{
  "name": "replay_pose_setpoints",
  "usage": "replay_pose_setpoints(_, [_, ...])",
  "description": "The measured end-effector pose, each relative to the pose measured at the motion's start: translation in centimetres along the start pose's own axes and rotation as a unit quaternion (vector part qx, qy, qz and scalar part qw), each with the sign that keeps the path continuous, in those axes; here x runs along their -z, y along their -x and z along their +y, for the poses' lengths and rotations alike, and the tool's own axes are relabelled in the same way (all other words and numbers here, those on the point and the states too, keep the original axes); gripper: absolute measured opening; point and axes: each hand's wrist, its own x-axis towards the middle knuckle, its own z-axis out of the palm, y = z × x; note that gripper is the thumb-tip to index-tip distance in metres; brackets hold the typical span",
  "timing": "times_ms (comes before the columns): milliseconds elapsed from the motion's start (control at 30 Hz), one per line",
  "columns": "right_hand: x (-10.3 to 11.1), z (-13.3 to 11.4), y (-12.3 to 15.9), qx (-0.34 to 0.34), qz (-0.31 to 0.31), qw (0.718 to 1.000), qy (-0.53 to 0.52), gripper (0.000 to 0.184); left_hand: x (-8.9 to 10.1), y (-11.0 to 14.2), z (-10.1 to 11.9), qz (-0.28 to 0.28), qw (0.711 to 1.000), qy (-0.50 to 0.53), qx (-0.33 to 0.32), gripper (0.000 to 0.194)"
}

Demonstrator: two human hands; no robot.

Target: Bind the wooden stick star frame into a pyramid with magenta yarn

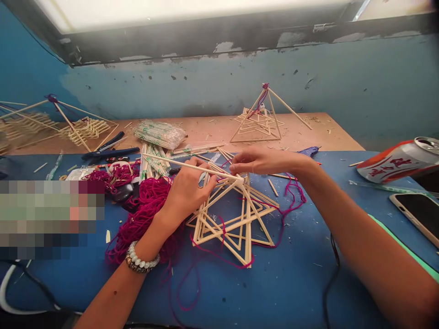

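My left hand (pixel 188 194) is closed around a long thin wooden stick (pixel 185 164) and rests against a star-like frame of wooden sticks (pixel 233 224). My right hand (pixel 255 161) pinches that stick near its far end, at the frame's top corner. Magenta yarn (pixel 290 196) trails through the frame and across the mat. A large tangle of the same yarn (pixel 146 219) lies beside my left wrist, which wears a beaded bracelet (pixel 140 258).
A blue mat (pixel 291 283) covers the bench, scattered with wood bits. Behind it stand stick pyramids (pixel 264 119) (pixel 65 123), a bag of wrapped chopsticks (pixel 159 135), and scissors (pixel 106 146). A crushed can (pixel 399 160) and a phone (pixel 416 214) lie right; a blurred patch hides the left.
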Motion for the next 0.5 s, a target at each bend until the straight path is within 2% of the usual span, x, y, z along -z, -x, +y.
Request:
replay_pose_setpoints(67, [-0.3,0.1,-0.3,-0.004,0.024,0.999,-0.02,0.051,-0.1,0.0,-0.2,0.01,1.0,-0.006,-0.006,0.011])
replay_pose_setpoints(167, [-0.8,0.0,-0.8,-0.015,0.05,0.998,-0.03,0.05,-0.1,0.0,-0.4,0.015,1.0,-0.013,-0.005,0.008])
replay_pose_setpoints(300, [-1.1,-0.5,-1.1,-0.026,0.043,0.998,-0.039,0.051,0.1,0.0,-0.5,0.024,0.999,0.028,-0.009,0.006])
replay_pose_setpoints(500, [-1.0,-1.7,-0.9,0.02,0.037,0.998,-0.044,0.047,0.2,0.1,-0.5,0.005,0.996,0.09,-0.024,0.008])
